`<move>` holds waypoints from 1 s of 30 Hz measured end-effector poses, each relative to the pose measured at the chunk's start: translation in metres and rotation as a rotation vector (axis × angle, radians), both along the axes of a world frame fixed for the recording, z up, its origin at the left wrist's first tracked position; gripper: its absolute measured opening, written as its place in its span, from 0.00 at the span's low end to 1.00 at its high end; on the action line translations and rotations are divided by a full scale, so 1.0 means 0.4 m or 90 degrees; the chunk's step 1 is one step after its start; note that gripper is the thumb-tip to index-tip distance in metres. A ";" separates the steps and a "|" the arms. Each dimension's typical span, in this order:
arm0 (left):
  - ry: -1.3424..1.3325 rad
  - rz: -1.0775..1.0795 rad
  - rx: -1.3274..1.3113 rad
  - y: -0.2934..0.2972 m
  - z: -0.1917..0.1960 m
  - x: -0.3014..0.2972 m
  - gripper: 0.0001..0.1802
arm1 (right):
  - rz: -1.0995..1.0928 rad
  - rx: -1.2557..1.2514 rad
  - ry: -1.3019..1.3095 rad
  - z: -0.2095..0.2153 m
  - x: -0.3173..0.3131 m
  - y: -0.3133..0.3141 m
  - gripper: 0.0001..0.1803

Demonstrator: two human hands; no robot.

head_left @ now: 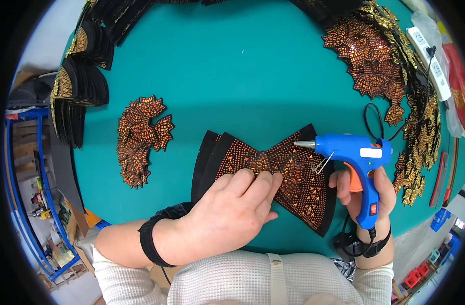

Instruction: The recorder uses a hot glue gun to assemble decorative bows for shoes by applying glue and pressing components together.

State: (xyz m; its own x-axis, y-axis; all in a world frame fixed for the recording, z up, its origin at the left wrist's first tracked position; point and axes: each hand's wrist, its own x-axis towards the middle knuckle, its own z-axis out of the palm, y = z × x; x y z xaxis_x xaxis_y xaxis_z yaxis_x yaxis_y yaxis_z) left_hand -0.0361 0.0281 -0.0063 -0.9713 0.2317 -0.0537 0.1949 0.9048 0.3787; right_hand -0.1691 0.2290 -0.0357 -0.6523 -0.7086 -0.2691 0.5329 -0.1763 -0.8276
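A blue hot glue gun (pixel 350 147) with an orange trigger is held by its handle in my right hand (pixel 382 195). Its metal nozzle points left, over the right wing of a bow-shaped black fabric piece (pixel 306 203) covered in orange and copper studs. My left hand (pixel 237 208) lies across the middle of that piece, its fingers bent and pressed together against the studded surface. Whatever may be under those fingertips is hidden. More black layers show along the piece's left edge. Apart from it, on the left, lies a jagged orange-beaded appliqué (pixel 141 134).
Beaded orange appliqués (pixel 364 56) and gold-edged ones (pixel 420 152) pile up at the right. Stacks of black trimmed pieces (pixel 82 81) line the left edge of the green table (pixel 232 66). A white power strip (pixel 428 63) sits at the far right, with a black cord (pixel 413 122) nearby.
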 end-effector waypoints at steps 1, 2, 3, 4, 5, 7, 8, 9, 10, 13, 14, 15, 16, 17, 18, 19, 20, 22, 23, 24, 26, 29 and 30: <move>0.000 -0.001 0.002 0.000 0.001 0.000 0.32 | 0.001 0.002 -0.002 0.002 -0.001 0.003 0.29; -0.002 0.001 0.003 0.001 0.000 0.001 0.32 | 0.002 0.008 -0.036 0.003 -0.003 0.009 0.34; -0.011 0.003 -0.001 0.003 0.000 0.002 0.32 | 0.003 0.015 -0.069 0.004 -0.004 0.012 0.40; -0.020 0.004 -0.006 0.005 0.001 0.002 0.32 | 0.004 0.015 -0.071 0.005 -0.005 0.012 0.40; -0.021 0.004 -0.006 0.006 0.002 0.001 0.32 | 0.007 0.013 -0.071 0.005 -0.007 0.012 0.40; -0.030 -0.005 -0.003 0.005 0.003 -0.002 0.33 | 0.010 0.011 -0.073 0.007 -0.005 0.007 0.41; -0.031 -0.006 -0.002 0.003 0.003 -0.003 0.33 | -0.008 0.013 -0.043 0.008 0.000 -0.002 0.36; -0.029 -0.007 0.006 0.002 0.004 -0.004 0.33 | -0.026 0.015 -0.013 0.009 0.002 -0.007 0.31; -0.028 -0.008 0.013 0.002 0.004 -0.005 0.33 | -0.027 0.015 -0.014 0.007 0.003 -0.006 0.31; -0.040 -0.011 0.031 -0.002 0.007 -0.012 0.34 | -0.030 0.007 -0.020 0.004 0.004 -0.003 0.33; -0.039 -0.013 0.031 -0.002 0.009 -0.014 0.34 | -0.019 0.005 -0.019 0.003 0.003 -0.001 0.33; -0.040 -0.014 0.034 -0.002 0.011 -0.015 0.34 | -0.008 0.003 -0.017 0.004 0.002 0.001 0.33; -0.040 -0.015 0.036 -0.002 0.013 -0.015 0.34 | -0.009 0.002 -0.016 0.004 -0.002 0.003 0.33; -0.040 -0.015 0.035 -0.004 0.012 -0.015 0.34 | 0.012 0.003 -0.036 0.003 -0.007 0.007 0.37; -0.038 -0.013 0.047 -0.006 0.008 -0.016 0.33 | 0.034 0.003 -0.056 0.003 -0.011 0.009 0.41; -0.035 -0.012 0.060 -0.007 0.008 -0.017 0.33 | 0.032 0.002 -0.056 0.003 -0.012 0.011 0.41; -0.035 -0.013 0.058 -0.008 0.009 -0.019 0.33 | 0.034 0.006 -0.048 0.003 -0.013 0.012 0.41; -0.039 -0.010 0.057 -0.007 0.014 -0.022 0.32 | 0.036 0.007 -0.038 0.004 -0.012 0.012 0.41; -0.037 -0.011 0.055 -0.006 0.015 -0.023 0.32 | 0.038 0.009 -0.035 0.006 -0.011 0.012 0.39; -0.039 -0.009 0.055 -0.006 0.016 -0.022 0.31 | 0.039 0.010 -0.031 0.007 -0.010 0.011 0.38; -0.036 -0.005 0.051 -0.002 0.020 -0.020 0.31 | 0.043 0.007 -0.021 0.004 -0.009 0.015 0.36; -0.034 0.011 0.033 0.008 0.023 -0.015 0.30 | 0.042 0.001 -0.015 0.002 -0.005 0.016 0.32; -0.039 0.017 0.033 0.010 0.023 -0.014 0.30 | 0.037 -0.001 -0.019 0.001 -0.003 0.015 0.31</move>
State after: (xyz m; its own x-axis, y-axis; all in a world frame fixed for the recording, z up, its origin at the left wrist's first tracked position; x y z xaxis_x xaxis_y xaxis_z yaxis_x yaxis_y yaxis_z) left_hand -0.0415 0.0320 0.0029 -0.9726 0.2091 -0.1020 0.1453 0.8885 0.4353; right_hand -0.1704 0.2352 -0.0352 -0.6020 -0.7452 -0.2870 0.5666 -0.1452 -0.8111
